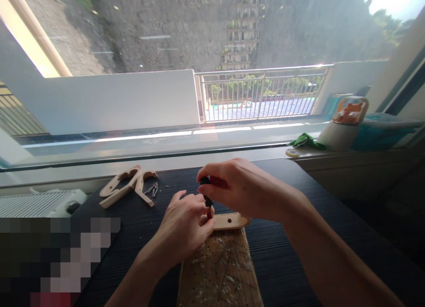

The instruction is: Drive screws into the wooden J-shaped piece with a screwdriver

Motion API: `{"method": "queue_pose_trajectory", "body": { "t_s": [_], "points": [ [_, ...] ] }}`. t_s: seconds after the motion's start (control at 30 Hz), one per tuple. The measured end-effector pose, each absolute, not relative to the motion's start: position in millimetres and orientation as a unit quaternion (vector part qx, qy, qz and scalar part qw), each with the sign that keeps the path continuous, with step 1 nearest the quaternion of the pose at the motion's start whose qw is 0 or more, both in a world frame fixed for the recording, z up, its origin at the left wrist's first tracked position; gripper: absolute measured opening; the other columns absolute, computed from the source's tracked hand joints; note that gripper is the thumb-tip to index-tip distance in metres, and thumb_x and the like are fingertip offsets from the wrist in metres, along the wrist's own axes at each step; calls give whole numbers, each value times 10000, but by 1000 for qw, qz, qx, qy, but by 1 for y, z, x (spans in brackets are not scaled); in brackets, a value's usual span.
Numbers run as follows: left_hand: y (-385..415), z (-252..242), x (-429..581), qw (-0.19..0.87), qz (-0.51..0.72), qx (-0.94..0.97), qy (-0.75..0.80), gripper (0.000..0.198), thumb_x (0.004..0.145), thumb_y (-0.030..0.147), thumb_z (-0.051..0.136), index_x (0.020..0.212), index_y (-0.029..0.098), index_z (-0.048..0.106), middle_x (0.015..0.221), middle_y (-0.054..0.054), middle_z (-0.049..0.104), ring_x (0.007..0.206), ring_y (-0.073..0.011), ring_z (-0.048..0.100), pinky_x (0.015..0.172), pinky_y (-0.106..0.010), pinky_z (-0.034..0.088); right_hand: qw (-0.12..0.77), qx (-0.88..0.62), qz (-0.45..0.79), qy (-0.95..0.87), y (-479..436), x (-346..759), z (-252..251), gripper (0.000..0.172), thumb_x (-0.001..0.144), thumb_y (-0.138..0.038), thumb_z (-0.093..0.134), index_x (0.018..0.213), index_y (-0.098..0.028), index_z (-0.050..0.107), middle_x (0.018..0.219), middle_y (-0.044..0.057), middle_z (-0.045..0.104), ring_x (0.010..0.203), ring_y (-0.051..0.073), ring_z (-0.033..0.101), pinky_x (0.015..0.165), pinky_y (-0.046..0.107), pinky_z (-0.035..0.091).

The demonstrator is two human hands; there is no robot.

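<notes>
My right hand (229, 181) is closed around the black handle of a screwdriver (206, 193), which points down at a pale wooden piece (229, 221). A dark round hole shows in that piece. Beside the screwdriver's tip, my left hand (189, 216) presses its closed fingers on the left end of the wooden piece; whether they also pinch a screw is hidden. Under the piece lies a worn wooden board (221, 267), pitted with small holes and scratches.
Curved wooden parts (126, 185) and several loose screws (152, 189) lie on the dark table (272, 249), back left. On the windowsill stand a white container (340, 132) and a green cloth (307, 141). A radiator (49, 205) is left of the table. A blurred patch covers the lower left.
</notes>
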State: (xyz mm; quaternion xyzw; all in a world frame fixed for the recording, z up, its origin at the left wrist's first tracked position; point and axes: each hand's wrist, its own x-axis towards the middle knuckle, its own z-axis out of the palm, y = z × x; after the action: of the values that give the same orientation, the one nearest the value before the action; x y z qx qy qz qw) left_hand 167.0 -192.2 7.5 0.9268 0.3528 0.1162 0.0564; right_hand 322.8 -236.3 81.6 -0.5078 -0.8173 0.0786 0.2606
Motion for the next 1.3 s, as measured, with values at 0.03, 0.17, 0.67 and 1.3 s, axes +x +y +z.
{"method": "queue_pose_trajectory", "body": {
  "t_s": [0.03,0.17,0.67,1.3],
  "points": [
    [-192,7,167,60,115,927,353,195,755,222,492,619,220,631,749,-2,647,803,-181,571,947,-403,323,261,-512,76,-815,-235,323,81,199,844,-299,500,900,-178,647,628,-17,576,545,76,431,522,225,238],
    [-192,7,166,74,121,924,355,182,750,223,495,658,250,650,706,17,622,760,-165,563,999,-450,253,263,-532,57,-803,-231,325,79,215,839,-351,509,815,-176,632,602,-21,560,527,74,416,506,227,221],
    [-193,6,166,64,158,917,361,133,718,212,522,651,224,637,729,-14,657,791,-209,584,915,-435,354,260,-489,32,-832,-233,313,76,237,885,-333,455,951,-191,631,768,9,633,647,94,501,558,221,264],
    [-191,4,166,60,136,922,356,126,726,205,518,645,217,614,752,-12,657,802,-200,575,919,-422,334,237,-529,36,-814,-227,310,64,179,860,-274,435,975,-173,527,628,-10,566,544,97,417,500,232,211]
  ]
}}
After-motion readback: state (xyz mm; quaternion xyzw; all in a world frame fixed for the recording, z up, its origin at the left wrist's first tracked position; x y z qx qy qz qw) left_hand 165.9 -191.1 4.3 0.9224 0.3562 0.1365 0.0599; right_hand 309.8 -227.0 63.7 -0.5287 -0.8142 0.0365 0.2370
